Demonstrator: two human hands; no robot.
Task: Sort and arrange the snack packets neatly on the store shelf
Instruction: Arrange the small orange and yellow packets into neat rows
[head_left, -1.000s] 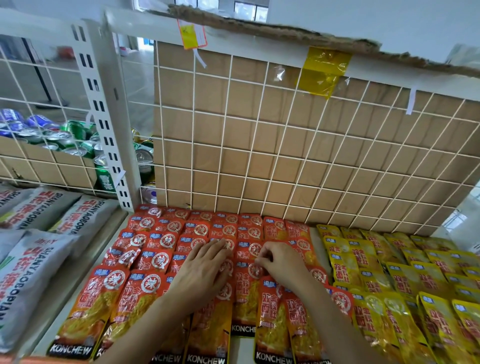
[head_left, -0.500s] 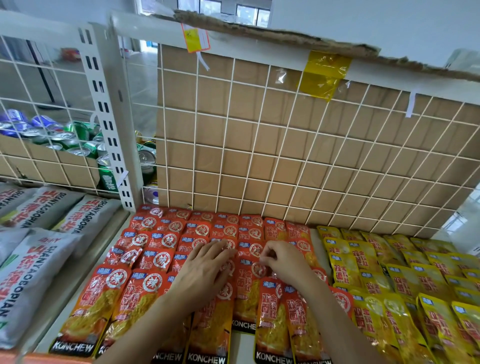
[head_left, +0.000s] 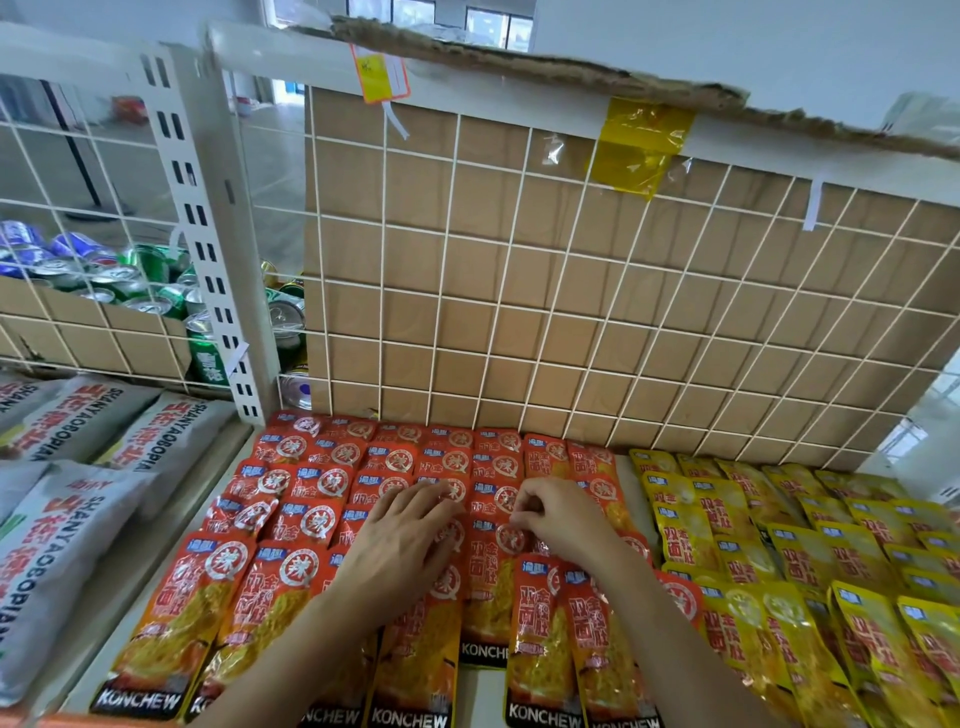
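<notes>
Step in hand: squaring up the red packets (head_left: 291, 587), mid-shelf (head_left: 480, 696). left hand (head_left: 400, 540) lies flat, fingers straight, pressing on the overlapped rows. right hand (head_left: 558, 519) has its fingers curled and looks to be pinching the top edge of one centre packet (head_left: 488, 597). yellow packets (head_left: 779, 571) sit in rows just to the right. Next, likely: nudge the pinched packet into line, keep the overlap even, and hold the neighbours down so they don't drag.
</notes>
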